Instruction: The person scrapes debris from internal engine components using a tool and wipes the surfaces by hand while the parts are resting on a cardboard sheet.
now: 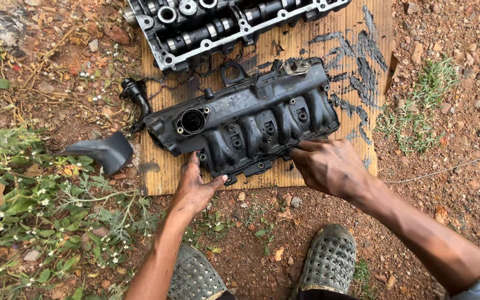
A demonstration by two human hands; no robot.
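Hands met on a dirty black engine part (245, 125) that lay flat on a wooden board (156, 172) on the dirt ground (445, 166). The left hand (195, 186) held the part's near edge, with fingers on top and the thumb stuck out along the rim. The right hand (329, 164) pressed on the same edge, further right, with bent fingers; I could not tell if it really gripped. A grey metal engine head (218, 25) sat at the far end of the board, just behind the black part. A curved grey piece (104, 151) lay on the ground to the left, near the weeds (40, 222). Two grey shoes (329, 258) stood below.
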